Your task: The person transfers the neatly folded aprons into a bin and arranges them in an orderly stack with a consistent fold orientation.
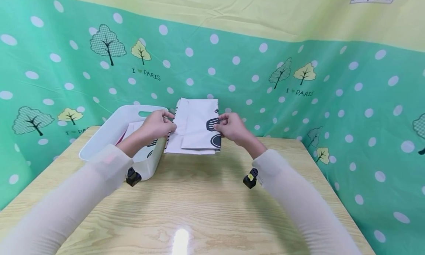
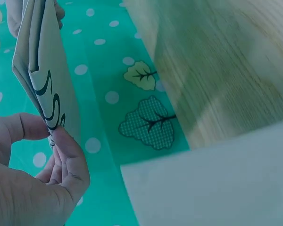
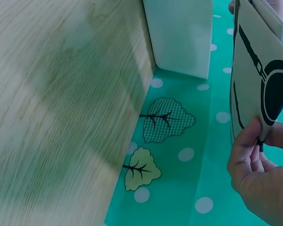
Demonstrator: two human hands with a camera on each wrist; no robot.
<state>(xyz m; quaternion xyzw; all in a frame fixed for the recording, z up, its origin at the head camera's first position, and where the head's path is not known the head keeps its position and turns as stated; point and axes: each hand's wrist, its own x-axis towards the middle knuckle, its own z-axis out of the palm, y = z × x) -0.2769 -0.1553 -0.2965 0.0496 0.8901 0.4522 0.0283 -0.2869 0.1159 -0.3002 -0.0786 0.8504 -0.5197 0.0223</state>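
A folded white cloth (image 1: 199, 118) with black printed shapes is held up above the table in the head view. My left hand (image 1: 154, 126) pinches its left edge between thumb and fingers. The right edge is pinched the same way by my right hand (image 1: 235, 129). Stacked layers of the cloth (image 2: 63, 89) show edge-on in the left wrist view, with black curved lines on the side. In the right wrist view, a large dark print covers part of the cloth's face (image 3: 247, 80). Fingertips behind the cloth are partly hidden.
Left of the cloth stands a white plastic basket (image 1: 104, 133) with a handle slot. Inside it lie white fabric with black print (image 1: 132, 128) and something magenta, partly hidden by my left arm. A wooden table (image 1: 206, 207) lies beneath; a green dotted curtain (image 1: 232, 70) hangs behind.
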